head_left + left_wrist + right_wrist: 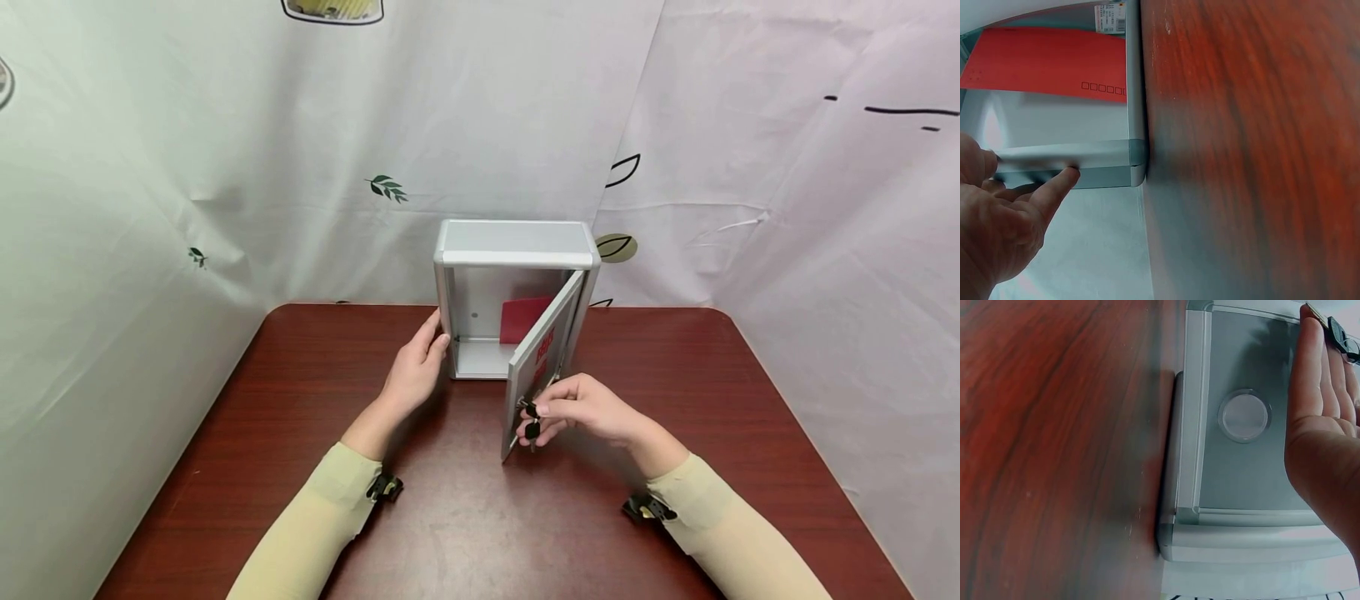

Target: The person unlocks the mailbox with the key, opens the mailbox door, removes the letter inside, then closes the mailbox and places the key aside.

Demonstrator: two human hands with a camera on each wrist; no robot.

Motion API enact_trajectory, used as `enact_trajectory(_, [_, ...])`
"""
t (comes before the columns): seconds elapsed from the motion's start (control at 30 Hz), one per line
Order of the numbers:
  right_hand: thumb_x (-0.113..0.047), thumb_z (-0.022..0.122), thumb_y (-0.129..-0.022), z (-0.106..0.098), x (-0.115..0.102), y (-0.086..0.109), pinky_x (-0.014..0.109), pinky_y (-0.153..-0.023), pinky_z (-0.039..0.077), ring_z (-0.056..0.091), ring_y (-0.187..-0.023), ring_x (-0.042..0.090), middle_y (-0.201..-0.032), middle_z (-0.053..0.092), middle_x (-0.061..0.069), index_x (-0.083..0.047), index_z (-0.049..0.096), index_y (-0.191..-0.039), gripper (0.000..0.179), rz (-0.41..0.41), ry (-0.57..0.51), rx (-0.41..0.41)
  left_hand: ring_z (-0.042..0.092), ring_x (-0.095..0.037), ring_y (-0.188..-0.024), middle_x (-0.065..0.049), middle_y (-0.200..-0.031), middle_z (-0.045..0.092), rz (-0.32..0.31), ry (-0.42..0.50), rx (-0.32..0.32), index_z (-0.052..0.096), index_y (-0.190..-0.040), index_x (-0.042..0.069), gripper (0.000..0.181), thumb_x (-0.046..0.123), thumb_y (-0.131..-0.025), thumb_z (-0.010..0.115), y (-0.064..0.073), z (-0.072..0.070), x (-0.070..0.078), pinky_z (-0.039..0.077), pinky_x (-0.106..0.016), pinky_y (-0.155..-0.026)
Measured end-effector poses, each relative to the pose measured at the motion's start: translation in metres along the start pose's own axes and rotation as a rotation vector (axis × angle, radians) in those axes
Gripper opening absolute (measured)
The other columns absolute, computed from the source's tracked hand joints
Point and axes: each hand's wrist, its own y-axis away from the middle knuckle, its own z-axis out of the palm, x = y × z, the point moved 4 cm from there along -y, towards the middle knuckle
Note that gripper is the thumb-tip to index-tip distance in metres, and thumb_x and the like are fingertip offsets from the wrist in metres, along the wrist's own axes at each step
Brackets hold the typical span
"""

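1. The metal box (514, 237) stands upright on the brown table (247, 400), at the middle of the head view, its door (528, 382) swung out toward the lower centre
2. The left hand (415, 364), left of centre, touches the box's left wall with fingers and thumb extended, not clenched
3. The right hand (585, 407), right of and below centre, pinches black-headed keys (533, 430) beside the door's outer face; I cannot tell whether one sits in the door
4. A red envelope (1047, 62) lies inside the box, upper left of the left wrist view
5. A pale round disc (1245, 416) shows right of centre in the right wrist view
6. Patterned white cloth (487, 100) spans the top of the head view
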Motion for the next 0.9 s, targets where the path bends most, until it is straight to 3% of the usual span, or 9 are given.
enact_trajectory(0.1, [0.001, 0.064, -0.107, -0.001, 0.001, 0.001, 0.051, -0.084, 0.068, 0.083, -0.087, 0.027, -0.108, 0.081, 0.008, 0.034, 0.062, -0.114, 0.034, 0.001, 0.002, -0.004, 0.072, -0.040, -0.123, -0.017, -0.168, 0.052, 0.000, 0.000, -0.001, 0.038, -0.175, 0.011, 0.058, 0.025, -0.120, 0.053, 0.000, 0.000, 0.000, 0.049, -0.059, -0.117])
enact_trajectory(0.33, [0.004, 0.059, -0.109, -0.001, -0.001, 0.003, 0.050, -0.087, 0.068, 0.082, -0.103, 0.029, -0.112, 0.082, 0.021, 0.034, 0.061, -0.116, 0.031, -0.035, -0.042, -0.089, 0.073, -0.038, -0.113, -0.019, -0.156, 0.063, 0.005, -0.003, 0.007, 0.040, -0.174, 0.014, 0.057, 0.025, -0.120, 0.053, 0.000, 0.000, 0.000, 0.054, -0.058, -0.108])
enact_trajectory(0.63, [0.002, 0.059, -0.109, -0.005, -0.004, 0.007, 0.053, -0.087, 0.067, 0.082, -0.104, 0.030, -0.113, 0.080, 0.029, 0.030, 0.066, -0.118, 0.030, -0.045, -0.014, -0.138, 0.073, -0.036, -0.112, -0.018, -0.149, 0.068, 0.000, -0.004, 0.013, 0.042, -0.174, 0.016, 0.056, 0.025, -0.120, 0.053, 0.000, 0.000, 0.001, 0.054, -0.057, -0.108])
enact_trajectory(0.9, [0.004, 0.058, -0.109, -0.011, -0.004, 0.015, 0.051, -0.086, 0.068, 0.082, -0.102, 0.030, -0.110, 0.075, 0.040, 0.031, 0.064, -0.117, 0.029, -0.056, -0.006, -0.153, 0.075, -0.036, -0.115, -0.017, -0.157, 0.063, -0.014, 0.005, 0.007, 0.042, -0.174, 0.017, 0.056, 0.026, -0.120, 0.053, 0.000, 0.000, -0.001, 0.053, -0.057, -0.110])
